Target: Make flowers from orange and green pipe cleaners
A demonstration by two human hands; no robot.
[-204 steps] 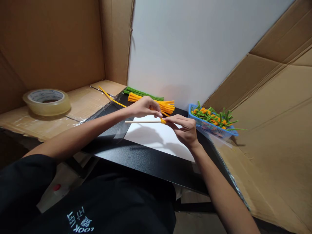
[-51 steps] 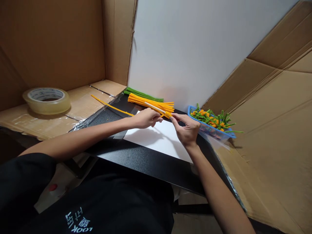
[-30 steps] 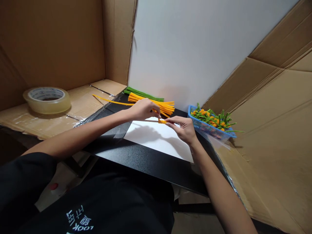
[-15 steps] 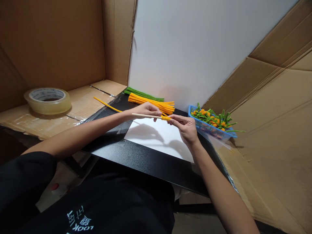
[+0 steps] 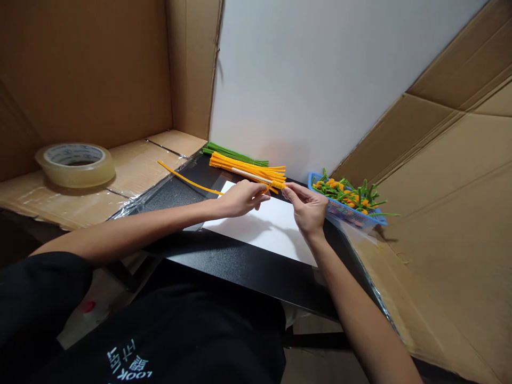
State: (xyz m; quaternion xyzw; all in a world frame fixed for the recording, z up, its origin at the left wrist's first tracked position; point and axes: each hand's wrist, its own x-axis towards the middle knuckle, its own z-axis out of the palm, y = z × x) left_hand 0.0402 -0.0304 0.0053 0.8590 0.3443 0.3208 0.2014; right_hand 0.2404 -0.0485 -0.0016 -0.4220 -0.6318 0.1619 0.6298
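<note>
My left hand point(image 5: 240, 197) pinches a long orange pipe cleaner point(image 5: 188, 181) whose free end trails back to the left over the black tabletop point(image 5: 240, 261). My right hand point(image 5: 306, 205) is closed on the tip of a thin wooden stick point(image 5: 250, 175), where the pipe cleaner is wound into a small orange coil point(image 5: 277, 185). The stick slants up and to the left in front of the pile of loose orange pipe cleaners point(image 5: 244, 166). Both hands hover over a white sheet of paper point(image 5: 268, 226).
Green pipe cleaners point(image 5: 234, 153) lie behind the orange pile. A blue basket point(image 5: 346, 213) with several finished orange-and-green pieces stands right of my right hand. A roll of clear tape point(image 5: 75, 164) rests on the cardboard ledge at left. Cardboard walls enclose the space.
The stick has swung from level to slanting up-left, and the coil has moved toward the orange pile. My left hand has dropped below the stick, still pulling the pipe cleaner.
</note>
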